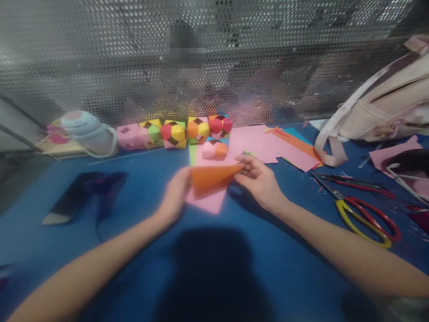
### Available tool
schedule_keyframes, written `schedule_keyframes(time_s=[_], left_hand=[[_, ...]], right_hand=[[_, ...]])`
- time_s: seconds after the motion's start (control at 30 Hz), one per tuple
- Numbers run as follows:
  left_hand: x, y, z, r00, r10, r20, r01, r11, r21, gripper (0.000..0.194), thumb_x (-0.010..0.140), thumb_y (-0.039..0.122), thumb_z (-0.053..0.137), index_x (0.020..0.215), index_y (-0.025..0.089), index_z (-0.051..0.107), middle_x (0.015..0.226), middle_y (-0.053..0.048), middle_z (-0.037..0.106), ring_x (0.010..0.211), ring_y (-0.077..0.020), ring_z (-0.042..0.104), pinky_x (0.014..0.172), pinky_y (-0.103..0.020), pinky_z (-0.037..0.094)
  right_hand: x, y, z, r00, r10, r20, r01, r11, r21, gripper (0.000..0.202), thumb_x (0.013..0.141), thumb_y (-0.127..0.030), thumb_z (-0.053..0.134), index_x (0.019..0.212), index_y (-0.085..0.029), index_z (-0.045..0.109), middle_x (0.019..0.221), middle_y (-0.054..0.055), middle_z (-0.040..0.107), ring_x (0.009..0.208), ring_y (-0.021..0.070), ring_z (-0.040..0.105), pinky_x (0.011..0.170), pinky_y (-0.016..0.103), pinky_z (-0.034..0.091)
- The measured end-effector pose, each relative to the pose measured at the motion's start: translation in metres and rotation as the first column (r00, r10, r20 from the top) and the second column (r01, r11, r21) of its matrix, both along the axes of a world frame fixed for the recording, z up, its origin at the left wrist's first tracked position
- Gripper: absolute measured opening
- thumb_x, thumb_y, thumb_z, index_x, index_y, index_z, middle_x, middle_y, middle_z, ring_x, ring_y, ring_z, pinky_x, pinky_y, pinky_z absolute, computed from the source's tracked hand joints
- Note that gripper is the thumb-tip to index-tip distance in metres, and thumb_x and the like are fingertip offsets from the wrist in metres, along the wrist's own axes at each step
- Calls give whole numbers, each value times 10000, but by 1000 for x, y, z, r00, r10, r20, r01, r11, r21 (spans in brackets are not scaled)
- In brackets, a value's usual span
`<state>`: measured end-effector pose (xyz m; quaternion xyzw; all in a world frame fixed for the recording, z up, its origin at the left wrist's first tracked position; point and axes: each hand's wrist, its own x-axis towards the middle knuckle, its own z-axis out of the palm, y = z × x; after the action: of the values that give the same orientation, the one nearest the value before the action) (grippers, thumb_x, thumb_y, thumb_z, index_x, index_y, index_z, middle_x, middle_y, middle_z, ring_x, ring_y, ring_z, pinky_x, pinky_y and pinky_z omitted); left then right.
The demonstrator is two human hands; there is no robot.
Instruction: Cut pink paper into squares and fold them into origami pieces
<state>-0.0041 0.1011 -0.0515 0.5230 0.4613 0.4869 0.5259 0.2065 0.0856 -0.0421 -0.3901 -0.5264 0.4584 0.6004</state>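
Between my two hands is a piece of orange paper [212,180], raised a little above the table and blurred by motion. My left hand [176,192] grips its left edge, the fingers mostly behind the sheet. With thumb and fingertips together, my right hand [256,181] pinches the narrow right corner. Beneath the orange sheet lies pink paper [214,203] on the blue tabletop. Just behind stands a pink and orange folded-paper ball [216,149]. A row of colourful folded-paper balls [174,133] runs along the back.
Scissors [358,214] with red and yellow handles and pliers [358,181] lie right. Stacked coloured paper [295,150] is behind them, near a beige bag [382,109]. A phone [69,201], a dark-blue glue gun [105,188] and a white bottle [89,132] are left. A perforated metal panel [134,71] stands behind.
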Motion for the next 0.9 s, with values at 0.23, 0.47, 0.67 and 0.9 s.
schedule_keyframes(time_s=[0.23, 0.47, 0.67, 0.9], left_hand=[[11, -1, 22, 942, 10, 337, 114, 932, -345, 242, 692, 297, 702, 866, 156, 608, 816, -36, 669, 748, -161, 643, 695, -269, 524], [1, 3, 0, 998, -3, 56, 12, 987, -159, 459, 629, 150, 702, 1065, 163, 560, 804, -13, 659, 671, -129, 628, 598, -226, 501], [0, 0, -17, 989, -100, -113, 102, 995, 13, 445, 719, 184, 619, 1152, 166, 517, 1035, -88, 667, 882, -174, 655, 773, -312, 530], [-4, 2, -17, 905, -125, -407, 200, 969, 148, 309, 811, 213, 517, 1114, 154, 538, 1037, -94, 672, 959, -172, 647, 857, -325, 508]], right_hand=[[5, -7, 1, 944, 1, 331, -139, 908, 394, 184, 760, -56, 559, 728, -230, 612, 874, 10, 648, 950, 171, 617, 909, 394, 478], [9, 5, -11, 960, 140, 242, -140, 990, -16, 231, 748, -146, 514, 887, -234, 677, 1184, 45, 621, 1085, 197, 588, 895, 397, 490], [0, 7, -23, 964, 144, 224, -93, 970, -227, 393, 699, -237, 646, 1085, -205, 585, 1128, 80, 643, 968, 195, 617, 840, 373, 498], [4, 8, -35, 693, -48, 720, -9, 997, 75, 245, 688, -126, 571, 916, -200, 623, 865, 39, 647, 809, 199, 579, 763, 366, 455]])
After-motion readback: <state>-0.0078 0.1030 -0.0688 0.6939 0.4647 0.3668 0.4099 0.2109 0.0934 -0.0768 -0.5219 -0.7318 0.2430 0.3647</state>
